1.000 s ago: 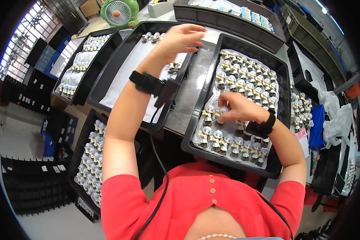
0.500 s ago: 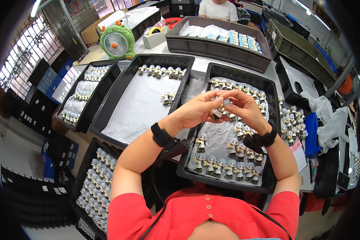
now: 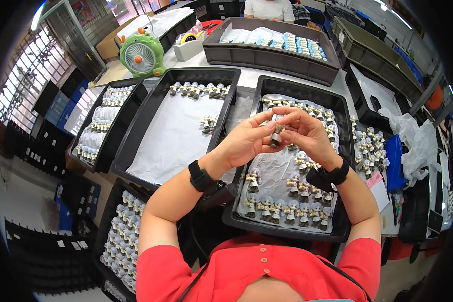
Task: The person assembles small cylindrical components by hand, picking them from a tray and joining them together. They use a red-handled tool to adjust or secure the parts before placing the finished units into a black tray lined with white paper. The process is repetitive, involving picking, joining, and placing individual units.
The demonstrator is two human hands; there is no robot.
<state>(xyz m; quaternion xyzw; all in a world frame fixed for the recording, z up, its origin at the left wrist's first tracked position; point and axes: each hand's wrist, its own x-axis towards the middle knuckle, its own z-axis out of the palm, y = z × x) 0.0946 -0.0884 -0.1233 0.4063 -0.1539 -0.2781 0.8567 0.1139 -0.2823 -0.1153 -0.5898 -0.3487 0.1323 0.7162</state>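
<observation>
Both hands meet over the right-hand black tray around a small figurine. The figurine stands upright between my fingertips, with pale blue-grey hair, a white outfit and dark feet. My left hand pinches it from the left. My right hand has its fingers at the head and side, covering part of it. In the tray below, a row of similar figurines lies along the near edge on white paper, and several more fill the far and right parts.
Left of it is a black paper-lined tray with figurines at its far end. Further left lies a narrower filled tray; another filled tray sits lower. Behind are a green fan, a large grey bin and a seated person.
The figurine has been turned between my fingers, so its front and legs now show more plainly. Both hands stay in nearly the same place. The view has shifted slightly.
</observation>
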